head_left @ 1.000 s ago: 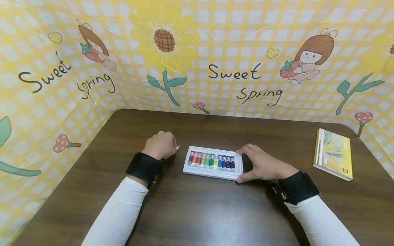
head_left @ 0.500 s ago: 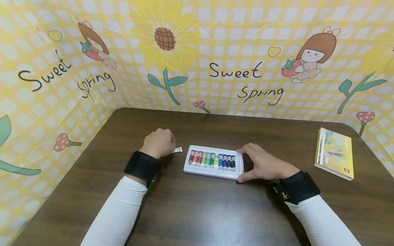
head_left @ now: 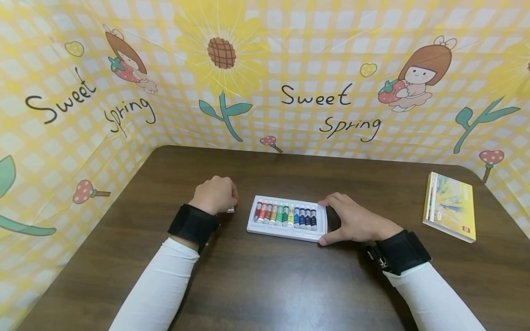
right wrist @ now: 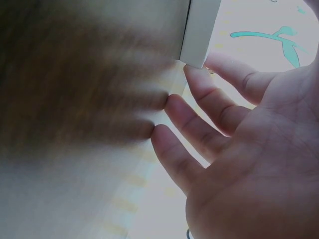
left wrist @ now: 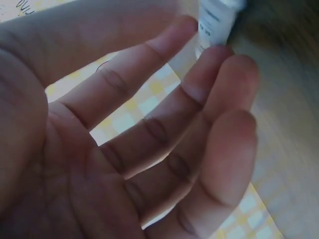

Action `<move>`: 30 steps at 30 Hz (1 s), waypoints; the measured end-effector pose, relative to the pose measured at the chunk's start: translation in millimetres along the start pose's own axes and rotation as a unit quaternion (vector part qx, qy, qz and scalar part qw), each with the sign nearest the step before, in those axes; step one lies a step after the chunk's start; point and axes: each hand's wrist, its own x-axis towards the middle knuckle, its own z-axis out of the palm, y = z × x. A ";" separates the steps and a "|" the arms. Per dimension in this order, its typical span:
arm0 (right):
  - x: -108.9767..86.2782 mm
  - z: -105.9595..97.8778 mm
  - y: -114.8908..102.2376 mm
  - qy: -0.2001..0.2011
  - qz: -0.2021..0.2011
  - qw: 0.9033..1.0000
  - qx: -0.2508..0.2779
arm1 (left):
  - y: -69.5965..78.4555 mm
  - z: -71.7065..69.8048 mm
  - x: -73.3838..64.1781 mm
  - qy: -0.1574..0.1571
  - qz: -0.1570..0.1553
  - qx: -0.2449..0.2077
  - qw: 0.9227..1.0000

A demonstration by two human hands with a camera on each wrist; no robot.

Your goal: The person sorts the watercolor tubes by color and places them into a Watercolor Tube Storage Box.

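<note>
Left of the paint set, my left hand [head_left: 215,195] pinches a small white paint tube [left wrist: 217,22] at the fingertips. Most of that tube is hidden under the hand in the head view; only a bit of it shows. A white tray [head_left: 285,234] lies flat on the table, holding a row of several coloured paint tubes [head_left: 285,215], from reds through greens and yellow to dark blues. My right hand [head_left: 358,220] holds the tray's right end, thumb at the near corner and fingers at the far one. The right wrist view shows the tray's corner [right wrist: 199,40] at the fingertips.
A yellow-covered book [head_left: 451,207] lies at the right of the brown table [head_left: 265,285]. Yellow checked cloth [head_left: 314,59] with printed flowers and figures stands behind the table and along its sides.
The tube in my left hand has turned and drawn in toward the hand, so less of it shows. My right hand and the tray keep their places.
</note>
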 end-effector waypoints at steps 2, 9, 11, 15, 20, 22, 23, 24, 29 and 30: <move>0.1 0.0 -0.3 -0.001 0.000 1.000 0.000 | -0.4 -0.1 0.2 -0.008 0.000 -0.004 1.000; -0.3 0.1 -1.3 -0.004 0.004 1.000 0.002 | -2.5 -0.2 0.3 0.017 0.008 -0.007 1.000; -0.3 -0.1 -1.5 -0.004 0.005 1.000 0.002 | -3.1 0.8 0.9 0.037 0.012 -0.014 0.999; -0.4 -0.4 -1.8 -0.004 0.004 1.000 0.003 | -3.4 5.4 3.3 0.061 0.016 -0.030 0.998; -0.5 -0.4 -2.1 -0.003 0.001 1.000 0.000 | -1.6 10.4 5.4 0.065 0.011 -0.022 0.998; -0.5 -0.4 -2.2 -0.003 0.001 1.000 -0.001 | -1.5 12.0 6.3 0.069 0.009 -0.017 0.997; -0.5 -0.4 -2.3 -0.003 0.001 1.000 -0.001 | -1.7 12.7 6.9 0.070 0.009 -0.017 0.997; -0.5 -0.5 -2.4 -0.003 0.001 1.000 -0.002 | -1.9 13.4 7.2 0.072 0.008 -0.018 0.997; -0.6 -0.1 -2.5 -0.003 0.003 1.000 -0.002 | -3.4 15.9 9.0 0.076 0.007 -0.018 0.997; -0.5 0.0 -2.4 -0.003 0.003 1.000 -0.003 | -3.9 16.5 9.3 0.077 0.006 -0.018 0.997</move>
